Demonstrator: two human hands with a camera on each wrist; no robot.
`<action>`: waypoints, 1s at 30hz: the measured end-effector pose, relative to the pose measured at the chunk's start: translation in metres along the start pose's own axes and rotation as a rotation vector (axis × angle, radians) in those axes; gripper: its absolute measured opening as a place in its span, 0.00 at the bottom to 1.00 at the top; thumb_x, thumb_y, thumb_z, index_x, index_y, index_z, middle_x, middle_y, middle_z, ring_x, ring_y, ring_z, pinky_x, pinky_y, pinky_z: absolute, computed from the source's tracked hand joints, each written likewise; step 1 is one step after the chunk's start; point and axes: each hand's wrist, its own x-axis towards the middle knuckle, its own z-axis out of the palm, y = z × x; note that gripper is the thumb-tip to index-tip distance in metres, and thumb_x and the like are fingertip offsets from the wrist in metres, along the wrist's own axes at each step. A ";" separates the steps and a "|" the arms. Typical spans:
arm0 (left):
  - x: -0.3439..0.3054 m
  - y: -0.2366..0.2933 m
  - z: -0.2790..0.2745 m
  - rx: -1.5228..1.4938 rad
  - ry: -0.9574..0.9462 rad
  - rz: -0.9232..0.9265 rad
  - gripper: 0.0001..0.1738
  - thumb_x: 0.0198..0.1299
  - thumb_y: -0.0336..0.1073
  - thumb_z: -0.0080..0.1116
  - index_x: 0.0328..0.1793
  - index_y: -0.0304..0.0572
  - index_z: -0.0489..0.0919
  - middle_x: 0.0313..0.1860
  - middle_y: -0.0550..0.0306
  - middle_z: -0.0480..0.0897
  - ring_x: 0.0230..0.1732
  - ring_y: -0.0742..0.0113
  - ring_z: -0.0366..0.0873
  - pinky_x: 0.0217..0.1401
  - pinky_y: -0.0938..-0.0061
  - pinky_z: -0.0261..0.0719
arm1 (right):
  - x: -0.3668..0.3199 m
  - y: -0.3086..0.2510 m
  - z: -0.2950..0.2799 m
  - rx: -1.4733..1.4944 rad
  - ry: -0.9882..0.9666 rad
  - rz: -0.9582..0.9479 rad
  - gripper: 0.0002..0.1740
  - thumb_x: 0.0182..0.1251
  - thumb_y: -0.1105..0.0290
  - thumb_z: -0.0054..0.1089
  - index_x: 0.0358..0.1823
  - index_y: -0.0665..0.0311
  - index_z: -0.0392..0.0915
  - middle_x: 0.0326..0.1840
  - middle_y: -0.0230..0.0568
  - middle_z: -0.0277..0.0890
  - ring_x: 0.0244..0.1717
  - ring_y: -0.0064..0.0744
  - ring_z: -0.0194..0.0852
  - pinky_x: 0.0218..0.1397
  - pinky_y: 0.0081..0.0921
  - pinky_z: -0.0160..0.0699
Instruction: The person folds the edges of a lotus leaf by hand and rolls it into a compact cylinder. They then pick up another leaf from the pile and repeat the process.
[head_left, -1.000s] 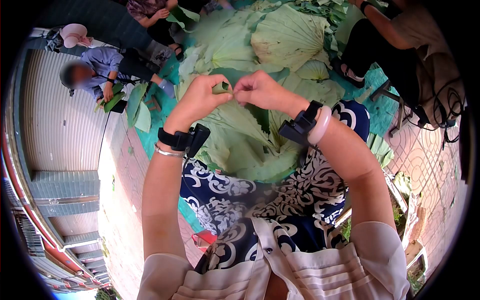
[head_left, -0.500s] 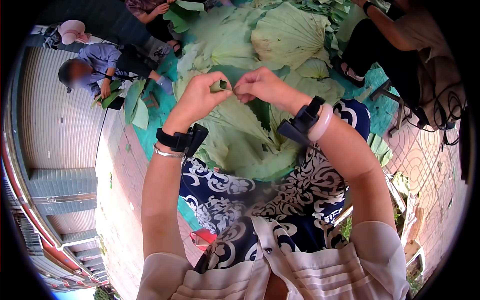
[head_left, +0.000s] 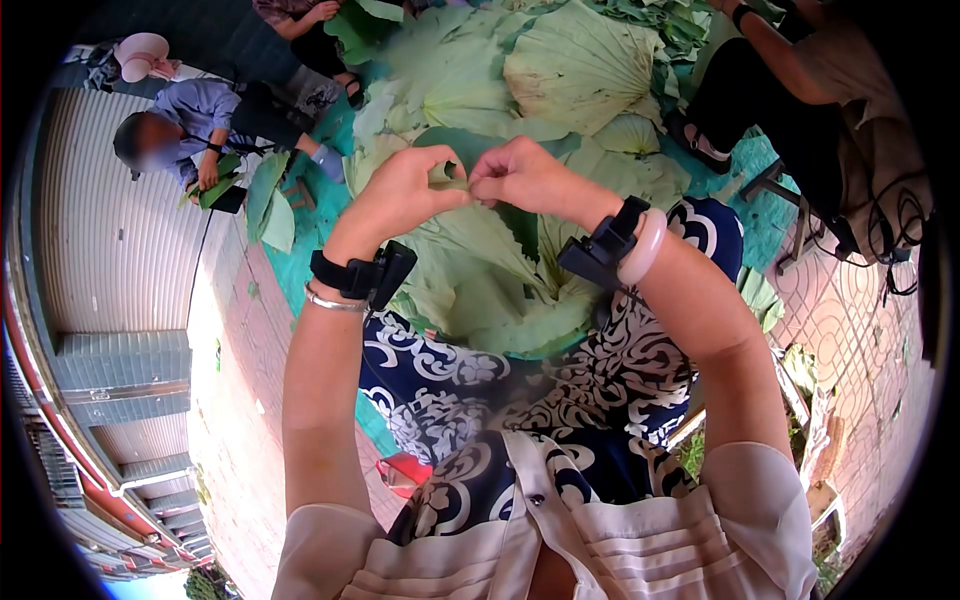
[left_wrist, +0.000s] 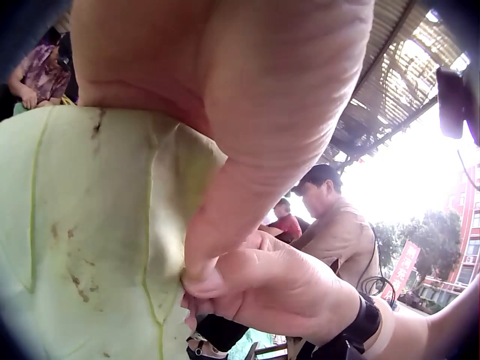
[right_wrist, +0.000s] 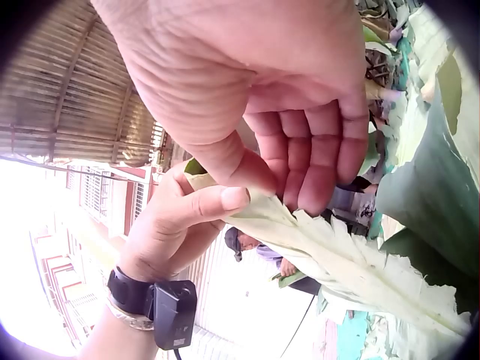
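Observation:
In the head view the left hand (head_left: 405,195) grips a pale green leaf whose rolled end shows between thumb and fingers. The right hand (head_left: 530,180) pinches beside it, its fingertips touching or nearly touching the left thumb. The left wrist view shows the veined leaf (left_wrist: 82,225), with brown specks, hanging below the left hand (left_wrist: 255,97); the right hand (left_wrist: 277,289) meets it at the leaf's edge. Seen from the right wrist, the leaf (right_wrist: 337,262) has a ragged torn edge, the left thumb lies on it, and the right thumb and curled fingers hold its edge.
Large leaves (head_left: 580,75) lie piled over a teal sheet (head_left: 750,190) before the lap. A seated person (head_left: 190,125) holds leaves at the left; others sit at the top and right. A stool (head_left: 775,190) stands at the right, with a red object (head_left: 405,472) near the left thigh.
The left thumb and fingers have shifted slightly right, towards the right fingertips, and the rolled end looks narrower. The right hand stays in nearly the same place.

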 end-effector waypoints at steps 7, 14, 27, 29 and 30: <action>0.000 0.006 0.001 0.092 -0.013 -0.057 0.11 0.56 0.34 0.69 0.40 0.36 0.82 0.25 0.55 0.77 0.30 0.67 0.71 0.36 0.70 0.71 | -0.001 0.000 -0.001 0.061 0.010 0.043 0.07 0.62 0.73 0.66 0.35 0.71 0.86 0.28 0.37 0.85 0.29 0.23 0.83 0.36 0.24 0.81; -0.001 0.000 0.002 0.031 -0.005 -0.023 0.10 0.58 0.33 0.69 0.40 0.35 0.81 0.26 0.57 0.76 0.30 0.73 0.70 0.34 0.73 0.71 | 0.001 0.000 -0.002 0.071 0.048 0.127 0.08 0.64 0.72 0.66 0.37 0.71 0.86 0.30 0.37 0.85 0.31 0.24 0.84 0.39 0.23 0.82; -0.001 -0.005 0.003 0.004 0.024 -0.061 0.11 0.55 0.37 0.69 0.40 0.39 0.83 0.24 0.46 0.76 0.28 0.54 0.72 0.37 0.63 0.73 | 0.002 0.004 -0.002 -0.102 -0.026 0.018 0.09 0.57 0.70 0.68 0.34 0.69 0.86 0.26 0.37 0.84 0.27 0.23 0.80 0.34 0.25 0.79; -0.001 -0.004 0.003 0.013 0.014 -0.070 0.11 0.55 0.37 0.69 0.40 0.39 0.83 0.25 0.46 0.76 0.28 0.54 0.73 0.37 0.63 0.74 | 0.001 0.002 -0.002 -0.100 -0.032 0.020 0.09 0.57 0.70 0.68 0.34 0.69 0.86 0.26 0.37 0.84 0.27 0.24 0.81 0.34 0.25 0.79; -0.001 -0.001 0.002 0.022 0.006 -0.078 0.11 0.55 0.37 0.69 0.40 0.39 0.83 0.25 0.46 0.77 0.29 0.53 0.73 0.38 0.63 0.74 | 0.001 0.001 -0.002 -0.107 -0.034 0.022 0.09 0.57 0.70 0.68 0.33 0.69 0.86 0.26 0.37 0.84 0.27 0.24 0.81 0.34 0.25 0.79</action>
